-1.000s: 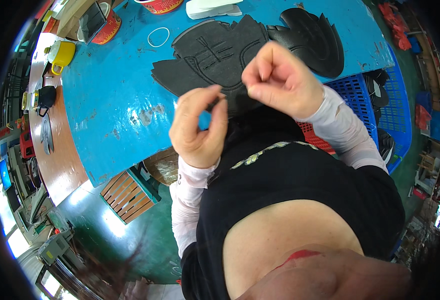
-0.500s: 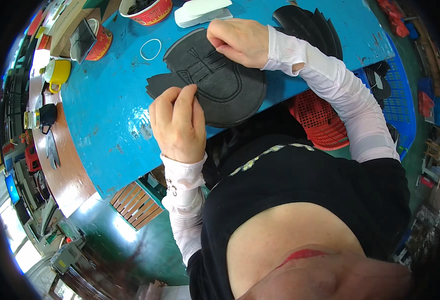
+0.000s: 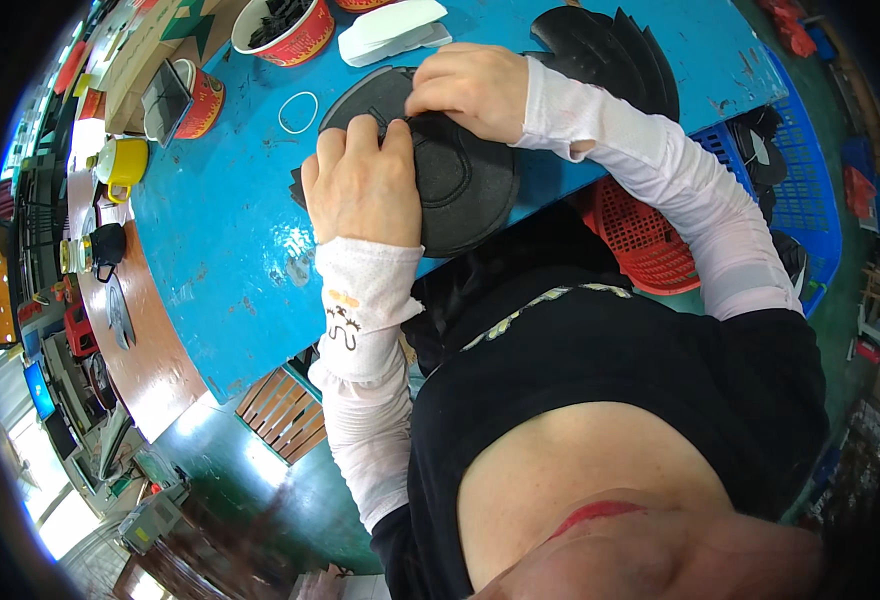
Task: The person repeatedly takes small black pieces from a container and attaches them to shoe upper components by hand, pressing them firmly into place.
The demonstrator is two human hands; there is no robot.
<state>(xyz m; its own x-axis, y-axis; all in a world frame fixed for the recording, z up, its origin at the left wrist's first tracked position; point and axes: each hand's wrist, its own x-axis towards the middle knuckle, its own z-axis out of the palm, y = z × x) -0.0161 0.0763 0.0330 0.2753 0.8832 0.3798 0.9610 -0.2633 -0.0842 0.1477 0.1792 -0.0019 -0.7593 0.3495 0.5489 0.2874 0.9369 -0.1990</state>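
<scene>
A flat black shoe-upper piece [image 3: 470, 195] with stitched lines lies near the front edge of the blue table. My left hand [image 3: 365, 190] rests over its left part, the curled fingertips pressed together on the slotted middle. Close beside them, my right hand [image 3: 475, 92] has thumb and fingers closed on the same area. Both hands cover most of the slots, so what exactly the fingertips pinch there is hidden. A jagged black edge [image 3: 298, 187] sticks out left of my left hand. More dark pieces [image 3: 610, 65] lie stacked beyond my right wrist.
On the blue table [image 3: 230, 260] are a red bowl [image 3: 305, 42] of black scraps, white sheets [image 3: 395, 32], a thin white ring [image 3: 316, 108] and a red-orange cup [image 3: 203, 105]. A yellow mug [image 3: 128, 165] is farther left. Red [image 3: 645, 250] and blue [image 3: 810, 190] baskets are at the right.
My left hand has moved up and right across the black piece, its fingertips now next to my right hand's. The right hand has shifted slightly left, and the piece has shifted a little.
</scene>
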